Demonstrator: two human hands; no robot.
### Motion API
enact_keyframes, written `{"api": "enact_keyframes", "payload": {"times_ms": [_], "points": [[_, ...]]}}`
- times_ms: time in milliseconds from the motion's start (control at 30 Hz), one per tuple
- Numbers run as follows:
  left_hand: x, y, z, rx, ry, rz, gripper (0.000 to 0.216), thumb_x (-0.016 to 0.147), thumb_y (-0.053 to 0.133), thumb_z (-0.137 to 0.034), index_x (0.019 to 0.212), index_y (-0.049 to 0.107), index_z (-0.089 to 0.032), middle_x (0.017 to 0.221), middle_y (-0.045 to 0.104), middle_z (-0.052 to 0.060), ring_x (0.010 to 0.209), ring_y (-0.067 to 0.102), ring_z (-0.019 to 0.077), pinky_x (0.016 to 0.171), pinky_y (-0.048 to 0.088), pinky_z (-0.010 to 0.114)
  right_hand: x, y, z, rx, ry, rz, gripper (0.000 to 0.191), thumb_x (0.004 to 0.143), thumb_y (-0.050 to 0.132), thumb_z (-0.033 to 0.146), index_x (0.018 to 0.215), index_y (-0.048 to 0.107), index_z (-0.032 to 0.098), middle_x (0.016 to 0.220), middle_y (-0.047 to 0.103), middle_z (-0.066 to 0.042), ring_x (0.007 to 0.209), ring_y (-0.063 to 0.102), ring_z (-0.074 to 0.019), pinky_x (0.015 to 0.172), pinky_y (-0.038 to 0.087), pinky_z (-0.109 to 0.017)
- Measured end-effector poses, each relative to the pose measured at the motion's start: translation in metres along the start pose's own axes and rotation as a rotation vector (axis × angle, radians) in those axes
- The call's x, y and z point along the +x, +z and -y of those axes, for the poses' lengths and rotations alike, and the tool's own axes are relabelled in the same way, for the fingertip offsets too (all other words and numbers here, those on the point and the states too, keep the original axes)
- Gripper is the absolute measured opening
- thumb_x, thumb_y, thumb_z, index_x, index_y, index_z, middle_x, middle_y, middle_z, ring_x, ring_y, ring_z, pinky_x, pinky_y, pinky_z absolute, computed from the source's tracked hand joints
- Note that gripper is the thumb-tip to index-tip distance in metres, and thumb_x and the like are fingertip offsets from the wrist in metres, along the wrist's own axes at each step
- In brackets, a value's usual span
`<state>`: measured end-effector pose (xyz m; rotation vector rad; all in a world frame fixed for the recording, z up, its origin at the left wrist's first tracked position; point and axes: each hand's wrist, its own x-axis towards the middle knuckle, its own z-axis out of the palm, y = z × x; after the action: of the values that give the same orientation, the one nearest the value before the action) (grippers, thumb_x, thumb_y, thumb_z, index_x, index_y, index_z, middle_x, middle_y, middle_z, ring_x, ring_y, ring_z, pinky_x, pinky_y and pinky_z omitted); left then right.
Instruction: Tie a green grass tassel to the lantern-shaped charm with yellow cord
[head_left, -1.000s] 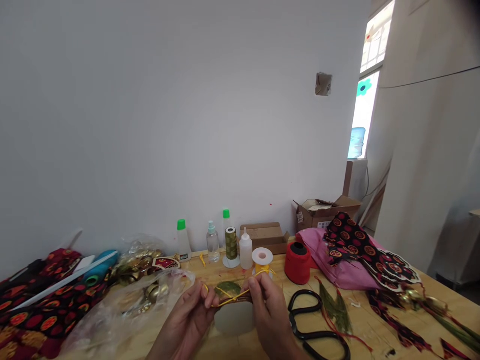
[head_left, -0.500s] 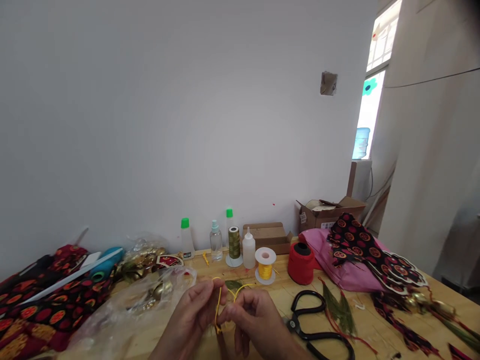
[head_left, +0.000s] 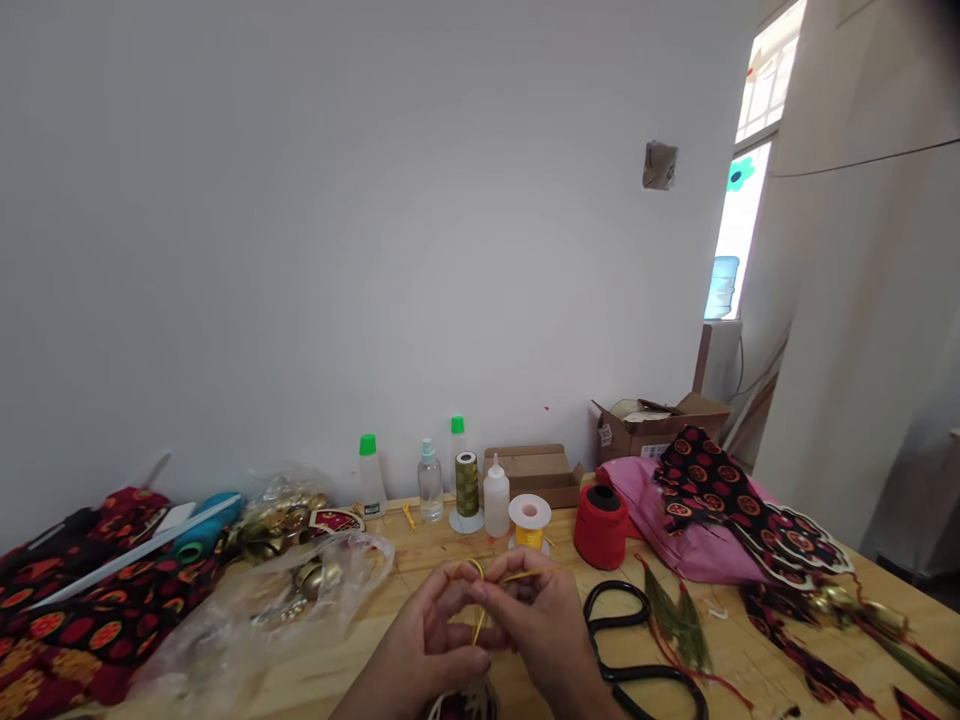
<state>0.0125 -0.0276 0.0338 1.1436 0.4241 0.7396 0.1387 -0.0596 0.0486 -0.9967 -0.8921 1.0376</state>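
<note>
My left hand [head_left: 435,630] and my right hand [head_left: 540,620] meet over the front middle of the wooden table, fingertips nearly touching. A thin yellow cord [head_left: 478,628] runs between them, with a small loop arching over the left fingertips and a tail stretching right across my right hand. The right thumb and forefinger pinch the cord. The left fingers are curled around it, its thumb lower down. Below my hands shows part of a dark red, cream-edged piece [head_left: 466,702]; whether the cord joins it I cannot tell. Black-handled scissors [head_left: 622,665] lie beside my right hand.
Along the wall stand a yellow cord spool [head_left: 530,512], an olive thread spool [head_left: 466,485], several bottles and a red thread cone [head_left: 600,528]. Green tassels [head_left: 679,618] lie at right. Patterned fabric [head_left: 97,610] and a plastic bag [head_left: 225,625] cover the left.
Both hands have shifted right and closer together. The cord loop now sits between the fingertips, and the cream-edged piece has come into view below. The spool is partly covered.
</note>
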Motion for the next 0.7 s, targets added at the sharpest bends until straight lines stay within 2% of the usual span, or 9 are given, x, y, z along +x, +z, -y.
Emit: {"api": "enact_keyframes", "payload": {"times_ms": [100, 167, 300, 333, 400, 467, 500, 567, 700], "points": [[0.001, 0.002, 0.001, 0.065, -0.079, 0.0, 0.049, 0.053, 0.073, -0.012, 0.09, 0.043, -0.023, 0.076, 0.063, -0.001, 0.052, 0.062, 0.0127, 0.047, 0.04, 0.019, 0.006, -0.009, 0.003, 0.065, -0.036, -0.045, 0.026, 0.047, 0.073, 0.028, 0.056, 0.052, 0.013, 0.041, 0.052, 0.006, 0.032, 0.043, -0.0043, 0.032, 0.032, -0.014], [0.0, 0.001, 0.0, 0.062, -0.124, -0.036, 0.063, 0.053, 0.074, -0.014, 0.101, 0.036, -0.024, 0.073, 0.064, 0.0, 0.052, 0.062, 0.0132, 0.047, 0.04, 0.02, 0.01, -0.014, 0.005, 0.111, -0.059, -0.064, 0.026, 0.048, 0.073, 0.026, 0.058, 0.053, 0.013, 0.043, 0.055, 0.004, 0.036, 0.049, -0.0064, 0.037, 0.038, -0.016], [-0.004, -0.004, -0.005, 0.036, -0.169, -0.021, 0.096, 0.054, 0.073, -0.022, 0.125, 0.01, -0.021, 0.073, 0.068, 0.006, 0.054, 0.062, 0.0141, 0.051, 0.041, 0.022, 0.016, -0.021, 0.006, 0.175, -0.086, -0.115, 0.027, 0.046, 0.074, 0.023, 0.061, 0.055, 0.012, 0.045, 0.058, 0.003, 0.041, 0.053, -0.0089, 0.042, 0.043, -0.019], [-0.005, -0.005, -0.007, 0.035, -0.184, -0.01, 0.094, 0.055, 0.073, -0.023, 0.126, 0.012, -0.019, 0.07, 0.068, 0.006, 0.054, 0.062, 0.0138, 0.051, 0.04, 0.021, 0.017, -0.022, 0.006, 0.188, -0.094, -0.139, 0.027, 0.046, 0.074, 0.023, 0.061, 0.055, 0.012, 0.046, 0.058, 0.003, 0.042, 0.053, -0.0089, 0.043, 0.044, -0.019], [-0.008, -0.008, -0.009, 0.047, -0.221, 0.005, 0.075, 0.056, 0.072, -0.023, 0.119, 0.033, -0.015, 0.065, 0.069, 0.007, 0.053, 0.063, 0.0131, 0.048, 0.039, 0.018, 0.019, -0.025, 0.007, 0.222, -0.115, -0.187, 0.027, 0.047, 0.074, 0.022, 0.063, 0.055, 0.012, 0.05, 0.06, 0.002, 0.043, 0.054, -0.0084, 0.045, 0.045, -0.019], [-0.01, -0.011, -0.012, 0.075, -0.256, 0.007, 0.047, 0.057, 0.072, -0.025, 0.098, 0.054, -0.011, 0.062, 0.07, 0.008, 0.05, 0.063, 0.012, 0.046, 0.039, 0.016, 0.02, -0.028, 0.009, 0.251, -0.137, -0.229, 0.026, 0.048, 0.074, 0.022, 0.065, 0.056, 0.012, 0.053, 0.061, 0.002, 0.045, 0.055, -0.0077, 0.046, 0.045, -0.018], [-0.011, -0.013, -0.014, 0.09, -0.271, 0.007, 0.035, 0.057, 0.071, -0.026, 0.087, 0.059, -0.01, 0.06, 0.07, 0.008, 0.047, 0.062, 0.0113, 0.044, 0.038, 0.015, 0.02, -0.029, 0.01, 0.261, -0.146, -0.249, 0.025, 0.049, 0.073, 0.021, 0.065, 0.056, 0.012, 0.055, 0.062, 0.001, 0.046, 0.055, -0.0074, 0.047, 0.045, -0.017], [-0.013, -0.014, -0.018, 0.11, -0.302, 0.016, 0.022, 0.059, 0.069, -0.028, 0.071, 0.062, -0.011, 0.055, 0.07, 0.007, 0.039, 0.059, 0.0093, 0.039, 0.036, 0.014, 0.021, -0.031, 0.013, 0.274, -0.162, -0.283, 0.024, 0.049, 0.073, 0.021, 0.065, 0.057, 0.013, 0.057, 0.063, 0.001, 0.047, 0.056, -0.0074, 0.048, 0.046, -0.017], [-0.016, -0.016, -0.026, 0.125, -0.351, 0.032, 0.018, 0.061, 0.066, -0.031, 0.064, 0.063, -0.013, 0.047, 0.067, 0.004, 0.026, 0.05, 0.0061, 0.029, 0.027, 0.014, 0.024, -0.036, 0.016, 0.289, -0.171, -0.315, 0.026, 0.048, 0.074, 0.02, 0.066, 0.056, 0.013, 0.055, 0.062, 0.002, 0.049, 0.056, -0.0078, 0.051, 0.046, -0.017]]}}
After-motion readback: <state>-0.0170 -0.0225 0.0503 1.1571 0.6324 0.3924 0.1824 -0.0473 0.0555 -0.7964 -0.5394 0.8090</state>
